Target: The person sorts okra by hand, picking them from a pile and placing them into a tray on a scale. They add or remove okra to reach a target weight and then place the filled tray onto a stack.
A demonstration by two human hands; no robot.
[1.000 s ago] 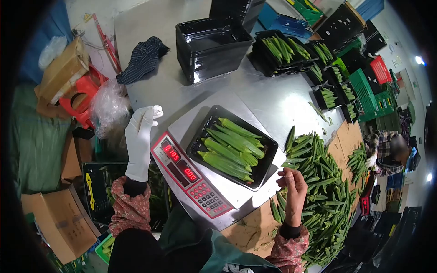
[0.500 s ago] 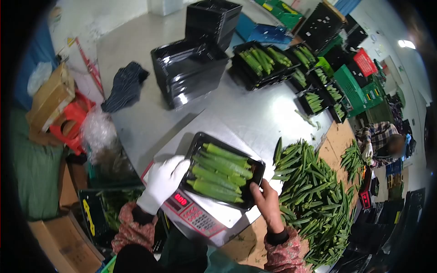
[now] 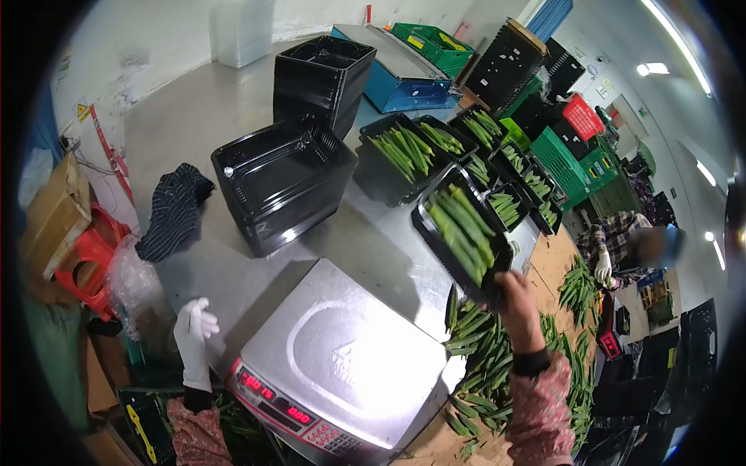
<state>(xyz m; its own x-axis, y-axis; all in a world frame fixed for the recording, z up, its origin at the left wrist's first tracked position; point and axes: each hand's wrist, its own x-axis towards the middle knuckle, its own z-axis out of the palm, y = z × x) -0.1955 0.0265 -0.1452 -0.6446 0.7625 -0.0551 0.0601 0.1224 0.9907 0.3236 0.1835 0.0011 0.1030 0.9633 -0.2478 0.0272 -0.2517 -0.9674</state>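
My bare right hand (image 3: pixel 519 311) grips the near end of a black plastic tray (image 3: pixel 435 239) holding a row of green okra (image 3: pixel 462 233). The tray is tilted in the air, above the steel table and the edge of the loose okra pile (image 3: pixel 482 388). Gloved in white, my left hand (image 3: pixel 196 338) is beside the left corner of a digital weighing scale (image 3: pixel 334 342), fingers loosely apart and holding nothing. Red digits glow on the scale's front panel.
Two stacks of black trays (image 3: pixel 280 186) stand on the steel table (image 3: pixel 175 109), near a dark striped cloth (image 3: pixel 177 210). Several okra-filled trays (image 3: pixel 400 151) sit at the back right. At far right, a co-worker in a plaid sleeve (image 3: pixel 594 237) handles okra.
The okra tray has left the scale, carried up and right by my right hand. My left hand has let go of it and moved left. The view has also shifted.
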